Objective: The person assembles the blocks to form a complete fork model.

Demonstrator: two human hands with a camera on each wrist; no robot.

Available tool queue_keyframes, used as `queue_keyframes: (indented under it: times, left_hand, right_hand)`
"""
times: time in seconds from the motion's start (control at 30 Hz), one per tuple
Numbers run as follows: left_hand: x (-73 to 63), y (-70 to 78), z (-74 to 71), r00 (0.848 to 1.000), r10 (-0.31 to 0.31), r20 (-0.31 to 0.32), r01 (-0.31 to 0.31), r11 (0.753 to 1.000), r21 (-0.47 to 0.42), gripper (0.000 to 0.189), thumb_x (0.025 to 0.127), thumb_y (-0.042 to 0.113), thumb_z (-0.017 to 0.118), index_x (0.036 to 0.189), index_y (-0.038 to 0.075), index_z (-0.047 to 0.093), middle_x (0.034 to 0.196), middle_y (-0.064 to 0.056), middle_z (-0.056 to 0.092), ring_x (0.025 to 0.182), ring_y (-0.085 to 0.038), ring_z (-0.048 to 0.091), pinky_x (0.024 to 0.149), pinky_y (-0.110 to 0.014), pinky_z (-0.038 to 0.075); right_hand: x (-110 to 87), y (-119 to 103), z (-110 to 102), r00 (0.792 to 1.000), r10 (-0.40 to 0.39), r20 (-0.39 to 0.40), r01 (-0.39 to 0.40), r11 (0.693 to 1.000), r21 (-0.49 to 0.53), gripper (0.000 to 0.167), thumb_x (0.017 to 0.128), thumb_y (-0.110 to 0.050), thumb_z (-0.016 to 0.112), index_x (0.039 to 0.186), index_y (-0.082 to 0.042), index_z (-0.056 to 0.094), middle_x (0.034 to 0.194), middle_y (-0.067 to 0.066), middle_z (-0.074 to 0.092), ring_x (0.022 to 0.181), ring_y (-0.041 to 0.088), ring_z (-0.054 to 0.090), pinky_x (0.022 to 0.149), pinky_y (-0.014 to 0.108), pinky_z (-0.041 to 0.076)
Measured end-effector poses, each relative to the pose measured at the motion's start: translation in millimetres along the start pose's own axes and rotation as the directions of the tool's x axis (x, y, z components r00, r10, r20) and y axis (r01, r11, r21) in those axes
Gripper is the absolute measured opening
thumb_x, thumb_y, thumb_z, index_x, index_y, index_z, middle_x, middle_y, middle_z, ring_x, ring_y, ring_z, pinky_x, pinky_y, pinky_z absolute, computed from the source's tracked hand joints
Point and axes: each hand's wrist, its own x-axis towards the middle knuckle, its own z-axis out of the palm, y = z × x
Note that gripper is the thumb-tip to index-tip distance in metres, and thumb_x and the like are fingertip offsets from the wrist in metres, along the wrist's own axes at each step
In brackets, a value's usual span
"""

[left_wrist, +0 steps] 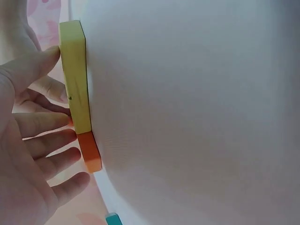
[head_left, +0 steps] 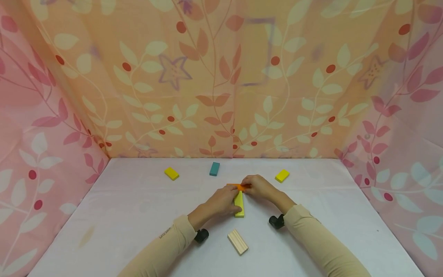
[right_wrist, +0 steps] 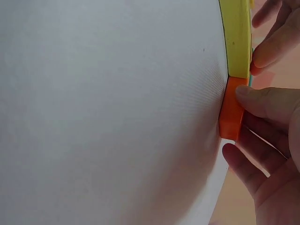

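Observation:
A yellow wooden block (head_left: 239,210) lies lengthwise on the table, its far end meeting an orange block (head_left: 241,187) set crosswise. My left hand (head_left: 223,201) reaches over from the left, its thumb touching the yellow block near the closer end. In the left wrist view, the fairly straight fingers of that hand touch around the joint with the orange block (left_wrist: 89,152). My right hand (head_left: 260,187) pinches the orange block's right part; the right wrist view has its thumb on the near side (right_wrist: 231,112), with fingers behind, partly hidden.
Beyond the hands lie a yellow block (head_left: 171,174) at left, a teal block (head_left: 214,169) in the middle and another yellow block (head_left: 282,176) at right. A plain wood block (head_left: 237,242) lies nearer, between the forearms. Floral cloth (head_left: 214,115) walls the white table (head_left: 131,215).

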Motion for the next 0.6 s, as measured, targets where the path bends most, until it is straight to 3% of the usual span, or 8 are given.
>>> queue_keyframes:
  times: [0.33,0.6]
  left_hand:
    - [-2.7,-1.2,0.3,1.0,0.009,0.023,-0.009,1.0,0.011,0.073,0.086,0.047,0.07,0.143,0.006,0.049,0.152,-0.009,0.044,0.14,-0.025,0.043,0.114,-0.044,0.037]
    - [-4.4,-1.4,0.2,1.0,0.009,0.025,-0.01,1.0,0.02,0.072,0.087,0.048,0.07,0.142,0.006,0.05,0.151,-0.008,0.045,0.138,-0.024,0.045,0.114,-0.042,0.038]
  right_hand:
    - [-2.4,-3.0,0.9,0.999,0.032,0.009,-0.031,0.998,-0.057,0.027,0.088,-0.013,0.071,0.114,-0.003,0.071,0.114,0.007,0.067,0.106,0.024,0.062,0.099,0.042,0.051]
    - [-7.0,-4.1,1.3,0.999,0.02,-0.034,-0.023,0.997,-0.074,0.025,0.087,-0.013,0.072,0.111,-0.003,0.072,0.113,0.008,0.065,0.105,0.024,0.061,0.098,0.042,0.052]
